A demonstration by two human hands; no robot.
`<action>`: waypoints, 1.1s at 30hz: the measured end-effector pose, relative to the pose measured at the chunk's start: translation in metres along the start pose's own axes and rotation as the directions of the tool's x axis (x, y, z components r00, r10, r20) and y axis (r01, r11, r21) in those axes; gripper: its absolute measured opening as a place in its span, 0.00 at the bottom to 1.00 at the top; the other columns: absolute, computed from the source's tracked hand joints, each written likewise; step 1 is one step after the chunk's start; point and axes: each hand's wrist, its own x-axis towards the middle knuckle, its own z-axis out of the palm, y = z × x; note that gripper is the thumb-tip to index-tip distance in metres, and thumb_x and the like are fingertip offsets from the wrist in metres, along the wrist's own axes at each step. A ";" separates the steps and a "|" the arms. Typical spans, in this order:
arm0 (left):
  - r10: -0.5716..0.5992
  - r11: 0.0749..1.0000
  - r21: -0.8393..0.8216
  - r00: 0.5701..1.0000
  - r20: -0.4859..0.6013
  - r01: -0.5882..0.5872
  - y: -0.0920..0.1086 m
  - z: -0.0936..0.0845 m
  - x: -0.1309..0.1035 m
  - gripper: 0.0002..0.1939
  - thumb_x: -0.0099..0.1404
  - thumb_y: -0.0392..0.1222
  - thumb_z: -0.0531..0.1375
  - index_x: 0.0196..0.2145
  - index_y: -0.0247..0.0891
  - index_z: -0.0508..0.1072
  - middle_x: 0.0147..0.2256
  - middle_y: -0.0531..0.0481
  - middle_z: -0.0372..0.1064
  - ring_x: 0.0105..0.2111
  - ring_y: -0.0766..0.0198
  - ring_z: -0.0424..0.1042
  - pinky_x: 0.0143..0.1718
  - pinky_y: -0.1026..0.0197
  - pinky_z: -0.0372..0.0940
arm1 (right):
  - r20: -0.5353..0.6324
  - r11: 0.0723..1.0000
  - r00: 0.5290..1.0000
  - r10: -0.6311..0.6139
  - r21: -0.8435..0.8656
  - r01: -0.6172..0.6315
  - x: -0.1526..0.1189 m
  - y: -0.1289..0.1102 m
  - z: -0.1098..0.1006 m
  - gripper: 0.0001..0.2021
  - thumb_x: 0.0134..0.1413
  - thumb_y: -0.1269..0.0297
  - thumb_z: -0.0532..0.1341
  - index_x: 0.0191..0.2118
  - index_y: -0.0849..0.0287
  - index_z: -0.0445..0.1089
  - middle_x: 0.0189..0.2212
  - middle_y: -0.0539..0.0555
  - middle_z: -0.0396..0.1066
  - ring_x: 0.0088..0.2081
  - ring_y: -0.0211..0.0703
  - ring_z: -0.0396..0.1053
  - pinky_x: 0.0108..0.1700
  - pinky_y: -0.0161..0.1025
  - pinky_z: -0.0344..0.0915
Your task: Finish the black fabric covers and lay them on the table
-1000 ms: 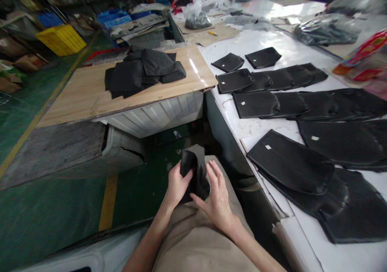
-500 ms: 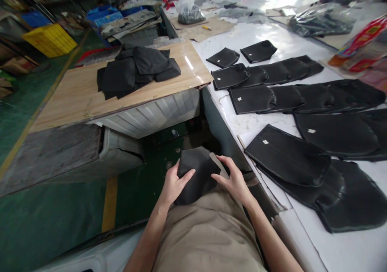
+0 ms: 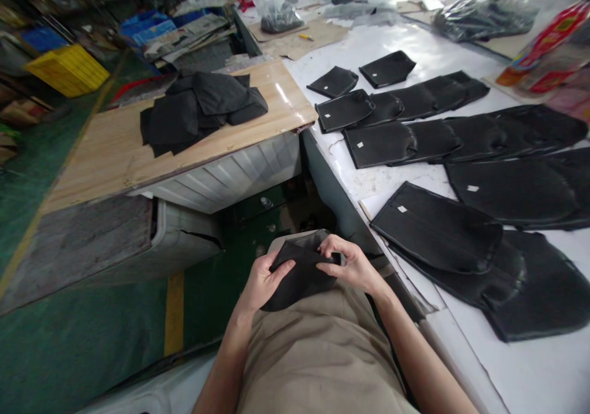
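A black fabric or leather-like piece [image 3: 297, 279] lies over my lap, held by both hands. At its left edge my left hand [image 3: 266, 279] grips it, thumb on top and fingers underneath. My right hand [image 3: 350, 263] pinches its upper right part with curled fingers, where the material looks folded. Past its top edge shows a pale grey-beige patch; I cannot tell whether it belongs to the piece. On the white table to my right, overlapping black pieces [image 3: 437, 230] with small white labels lie in rows.
A wooden board [image 3: 106, 150] at left bears a pile of black pieces [image 3: 198, 110]. Plastic bags [image 3: 276, 11] and a yellow pencil-like item [image 3: 305, 37] lie on the far white table [image 3: 341, 168]. A yellow crate [image 3: 68, 70] stands on the green floor.
My right hand has moved slightly left and its fingers have curled over the piece's upper right part. The piece's top edge is now folded. The view has shifted slightly.
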 end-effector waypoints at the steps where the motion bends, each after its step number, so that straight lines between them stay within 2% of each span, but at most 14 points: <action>1: 0.012 1.000 0.004 1.000 0.012 -0.012 0.000 -0.001 0.000 0.15 0.68 0.48 0.60 0.43 0.35 0.80 0.35 0.48 0.79 0.35 0.59 0.76 0.37 0.63 0.70 | 0.026 1.000 1.000 -0.006 0.003 0.006 -0.001 0.000 -0.005 0.12 0.55 0.63 0.68 0.28 0.55 0.64 0.37 0.52 0.71 0.42 0.45 0.70 0.46 0.42 0.66; 3: 0.029 1.000 0.004 0.999 0.028 -0.029 0.001 -0.002 0.001 0.15 0.69 0.48 0.59 0.42 0.35 0.80 0.34 0.48 0.78 0.34 0.60 0.76 0.36 0.63 0.69 | 0.043 0.999 0.998 0.045 -0.026 -0.044 -0.003 0.000 -0.016 0.12 0.55 0.64 0.68 0.28 0.56 0.64 0.36 0.52 0.71 0.40 0.45 0.69 0.45 0.41 0.65; 7: 0.036 0.999 -0.010 0.999 0.033 -0.036 -0.001 -0.003 0.000 0.16 0.69 0.49 0.59 0.41 0.34 0.80 0.33 0.48 0.78 0.32 0.61 0.74 0.34 0.64 0.68 | 0.059 0.971 0.970 0.235 -0.062 -0.231 -0.009 0.006 -0.035 0.07 0.54 0.61 0.68 0.34 0.56 0.72 0.29 0.48 0.69 0.33 0.42 0.67 0.37 0.38 0.64; 9: 0.023 0.999 -0.025 0.999 0.025 -0.022 -0.003 -0.005 -0.001 0.16 0.69 0.49 0.60 0.38 0.34 0.81 0.31 0.48 0.77 0.30 0.62 0.73 0.32 0.65 0.68 | 0.037 0.969 0.968 0.248 -0.010 -0.248 -0.012 0.012 -0.039 0.08 0.54 0.59 0.69 0.32 0.56 0.73 0.30 0.49 0.69 0.35 0.43 0.68 0.39 0.38 0.64; 11: 0.001 0.999 -0.051 1.000 0.010 -0.001 -0.006 -0.006 -0.003 0.17 0.68 0.50 0.60 0.35 0.33 0.80 0.29 0.49 0.76 0.29 0.62 0.72 0.30 0.65 0.67 | -0.069 0.963 0.966 0.251 0.119 -0.241 -0.015 0.020 -0.038 0.11 0.52 0.56 0.70 0.29 0.56 0.71 0.36 0.52 0.71 0.41 0.46 0.70 0.45 0.40 0.66; 14: -0.019 0.994 -0.105 1.000 -0.004 0.019 -0.010 -0.008 -0.005 0.19 0.67 0.52 0.60 0.34 0.32 0.80 0.28 0.48 0.76 0.28 0.62 0.71 0.29 0.65 0.66 | -0.234 0.910 0.926 0.295 0.366 -0.197 -0.019 0.031 -0.028 0.14 0.52 0.54 0.70 0.30 0.55 0.68 0.52 0.55 0.71 0.55 0.51 0.68 0.57 0.45 0.62; 16: -0.027 0.991 -0.129 1.000 0.001 0.027 -0.011 -0.008 -0.006 0.21 0.67 0.54 0.60 0.34 0.32 0.81 0.27 0.47 0.76 0.27 0.62 0.71 0.28 0.65 0.66 | -0.247 0.851 0.909 0.335 0.492 -0.180 -0.020 0.036 -0.020 0.15 0.52 0.53 0.70 0.31 0.55 0.66 0.56 0.56 0.70 0.59 0.53 0.67 0.61 0.49 0.59; 20: -0.047 0.989 -0.141 0.998 -0.035 0.042 -0.010 -0.008 -0.007 0.22 0.66 0.56 0.60 0.35 0.32 0.81 0.29 0.46 0.77 0.29 0.60 0.73 0.29 0.63 0.68 | -0.221 0.775 0.885 0.409 0.596 -0.209 -0.019 0.034 -0.012 0.18 0.49 0.51 0.71 0.31 0.54 0.63 0.48 0.56 0.76 0.50 0.52 0.72 0.54 0.49 0.64; 24: -0.084 0.991 -0.111 0.986 -0.141 0.069 -0.005 -0.008 -0.006 0.21 0.67 0.55 0.59 0.38 0.33 0.81 0.31 0.45 0.78 0.32 0.58 0.74 0.32 0.63 0.69 | -0.324 0.803 0.839 0.438 0.560 -0.202 -0.018 0.024 -0.011 0.19 0.46 0.51 0.73 0.29 0.55 0.63 0.41 0.54 0.76 0.40 0.47 0.71 0.43 0.42 0.66; 28: -0.076 0.995 -0.073 0.977 -0.200 0.063 0.002 -0.008 0.000 0.18 0.68 0.53 0.59 0.42 0.35 0.80 0.35 0.47 0.78 0.36 0.58 0.75 0.38 0.63 0.69 | -0.379 0.825 0.826 0.418 0.539 -0.170 -0.017 0.014 -0.010 0.17 0.47 0.55 0.72 0.29 0.56 0.64 0.37 0.52 0.73 0.36 0.43 0.68 0.39 0.38 0.64; 31: -0.048 0.998 0.035 0.968 -0.248 0.058 0.006 -0.010 0.006 0.18 0.68 0.52 0.59 0.37 0.34 0.79 0.31 0.49 0.74 0.32 0.62 0.71 0.34 0.65 0.66 | -0.399 0.844 0.828 0.395 0.513 -0.157 -0.016 0.008 -0.007 0.16 0.48 0.57 0.72 0.30 0.56 0.65 0.36 0.51 0.72 0.36 0.42 0.67 0.39 0.38 0.63; 33: -0.021 0.995 0.087 0.959 -0.283 0.048 0.008 -0.012 0.009 0.18 0.68 0.53 0.59 0.33 0.34 0.77 0.26 0.52 0.69 0.28 0.65 0.66 0.30 0.66 0.62 | -0.411 0.869 0.830 0.377 0.467 -0.163 -0.015 0.006 -0.005 0.15 0.49 0.56 0.71 0.29 0.56 0.65 0.36 0.51 0.72 0.36 0.42 0.67 0.39 0.38 0.63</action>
